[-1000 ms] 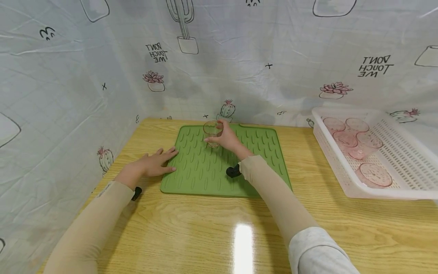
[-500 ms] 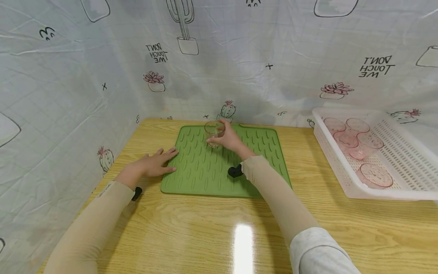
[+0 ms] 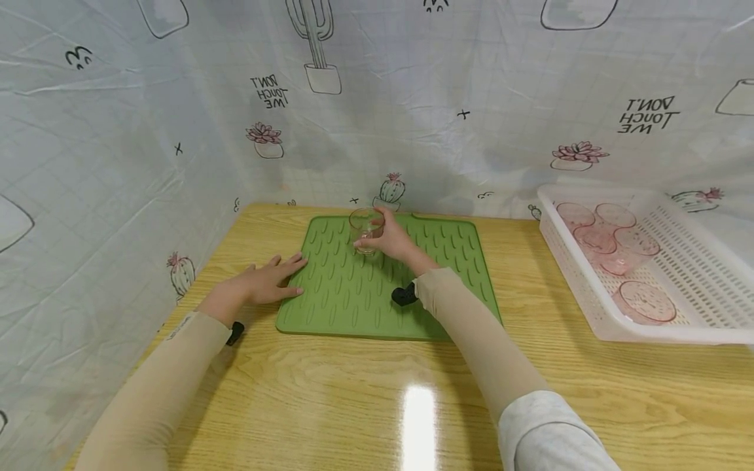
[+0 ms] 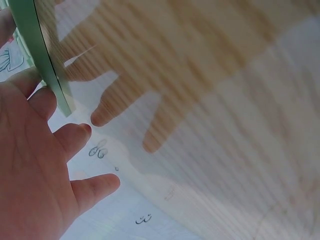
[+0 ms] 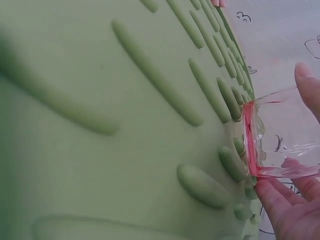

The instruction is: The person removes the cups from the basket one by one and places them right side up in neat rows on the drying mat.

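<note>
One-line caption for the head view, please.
Right hand grips a glass near the back of a green mat, left hand at its left edge, basket of pinkish cups at right.

Head view: from above, forward-down over table [image 3: 306,399]. Wrist views: close, tilted. All share green mat [image 3: 347,294].

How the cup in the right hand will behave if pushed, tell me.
The cup is probably stiff, perhaps breakable, given its glassy walls. Its smooth sides could slip in the right hand. Raised ribs on the green mat may catch its base and tip it.
</note>
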Action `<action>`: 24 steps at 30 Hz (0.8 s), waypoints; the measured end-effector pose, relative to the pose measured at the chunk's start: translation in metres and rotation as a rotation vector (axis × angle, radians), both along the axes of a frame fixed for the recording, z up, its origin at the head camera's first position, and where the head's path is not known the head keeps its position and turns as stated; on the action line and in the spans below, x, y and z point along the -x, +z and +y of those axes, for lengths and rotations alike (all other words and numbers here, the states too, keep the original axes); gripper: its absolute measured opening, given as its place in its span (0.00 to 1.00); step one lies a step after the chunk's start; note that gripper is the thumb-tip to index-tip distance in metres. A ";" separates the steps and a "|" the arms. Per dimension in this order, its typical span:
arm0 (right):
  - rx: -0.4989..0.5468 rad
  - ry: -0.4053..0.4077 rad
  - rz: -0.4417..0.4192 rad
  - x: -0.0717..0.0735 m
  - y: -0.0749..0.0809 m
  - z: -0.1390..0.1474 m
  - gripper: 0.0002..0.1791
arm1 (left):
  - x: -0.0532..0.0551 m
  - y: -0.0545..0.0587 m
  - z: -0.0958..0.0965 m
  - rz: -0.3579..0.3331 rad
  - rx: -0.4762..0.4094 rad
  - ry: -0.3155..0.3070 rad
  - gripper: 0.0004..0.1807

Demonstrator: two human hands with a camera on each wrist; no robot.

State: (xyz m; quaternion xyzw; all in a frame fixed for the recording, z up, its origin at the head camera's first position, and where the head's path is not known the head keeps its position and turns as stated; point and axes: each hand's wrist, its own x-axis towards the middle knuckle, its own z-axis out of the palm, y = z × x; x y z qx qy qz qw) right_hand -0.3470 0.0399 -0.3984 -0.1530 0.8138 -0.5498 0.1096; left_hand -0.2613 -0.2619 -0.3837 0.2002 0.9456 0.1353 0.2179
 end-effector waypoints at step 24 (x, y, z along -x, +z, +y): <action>-0.008 0.028 0.028 -0.006 0.022 0.034 0.57 | 0.000 0.000 -0.002 0.027 0.014 -0.015 0.44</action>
